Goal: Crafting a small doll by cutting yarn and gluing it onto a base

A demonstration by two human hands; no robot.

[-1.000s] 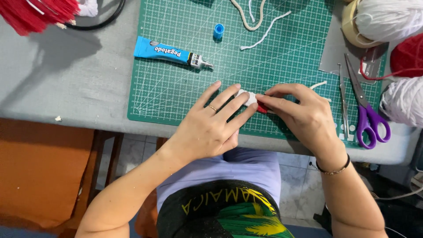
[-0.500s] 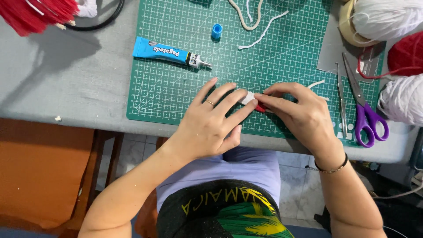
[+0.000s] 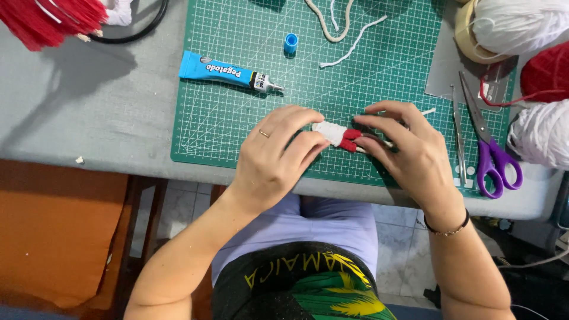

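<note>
A: What is the small bundle between the fingers made of?

B: Soft cord, wound tight: matt white cotton-like wraps, then fuzzy red yarn at one end.

A: And the green gridded cutting mat?

B: Smooth, slightly rubbery plastic with a dull sheen. The grey table under it looks matt and a little scuffed.

A: The blue glue tube?

B: Glossy soft plastic or foil, with a silvery metal-looking nozzle. Its small blue cap is shiny hard plastic.

A: The scissors?

B: Bright steel blades, smooth purple plastic handles. Beside them, the white yarn ball is fluffy and matt.
</note>
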